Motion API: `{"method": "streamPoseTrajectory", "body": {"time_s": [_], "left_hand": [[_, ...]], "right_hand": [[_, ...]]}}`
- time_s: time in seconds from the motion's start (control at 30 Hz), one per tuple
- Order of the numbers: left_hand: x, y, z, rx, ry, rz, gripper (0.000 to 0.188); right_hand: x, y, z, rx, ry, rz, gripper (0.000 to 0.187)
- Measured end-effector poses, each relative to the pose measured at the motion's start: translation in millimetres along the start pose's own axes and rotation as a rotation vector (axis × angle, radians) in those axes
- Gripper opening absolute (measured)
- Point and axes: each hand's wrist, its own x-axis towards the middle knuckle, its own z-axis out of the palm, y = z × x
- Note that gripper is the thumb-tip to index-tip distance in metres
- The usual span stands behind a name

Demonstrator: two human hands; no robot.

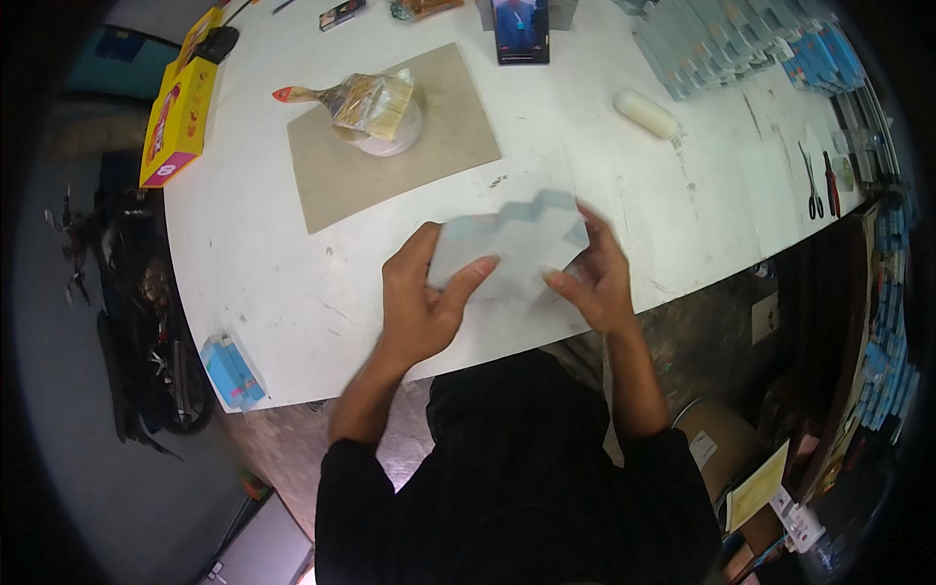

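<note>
Between my two hands is a pale grey-blue folded cardboard piece with a stepped upper edge, held up over the near part of the white table. My left hand grips its left end, thumb lying across the near face and fingers behind. On the right end my right hand closes the same way, its thumb at the lower corner and its fingers mostly hidden behind the card. The piece is slightly blurred, so its folds are hard to make out.
Beyond my hands a wide brush rests across a tub on a grey-brown board. A whitish cylinder, stacked cardboard pieces, scissors, a yellow box and a small blue box stand around the white table.
</note>
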Motion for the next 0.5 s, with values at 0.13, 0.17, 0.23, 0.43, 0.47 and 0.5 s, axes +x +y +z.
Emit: {"method": "streamPoseTrajectory", "body": {"time_s": [0.13,0.17,0.23,0.43,0.47,0.5], "left_hand": [[-14,-24,43,-0.528,0.222,-0.255,0.039],[-16,-25,53,-0.588,0.261,-0.327,0.039],[-19,-30,72,-0.583,0.309,-0.316,0.039],[-28,-21,99,-0.311,0.3,-0.285,0.04],[-29,-22,102,-0.3,0.299,-0.285,0.041],[-29,-26,102,-0.371,0.269,-0.32,0.041]], "right_hand": [[-14,-15,2,-0.109,-0.015,0.069,0.038],[-13,-25,1,-0.19,-0.016,0.074,0.035],[-11,-30,-7,-0.329,-0.021,0.113,0.031],[-13,-51,-18,-0.864,0.052,-0.039,0.027],[-13,-51,-21,-0.869,0.065,-0.095,0.027],[-14,-51,-25,-0.875,0.079,-0.151,0.027]]}}
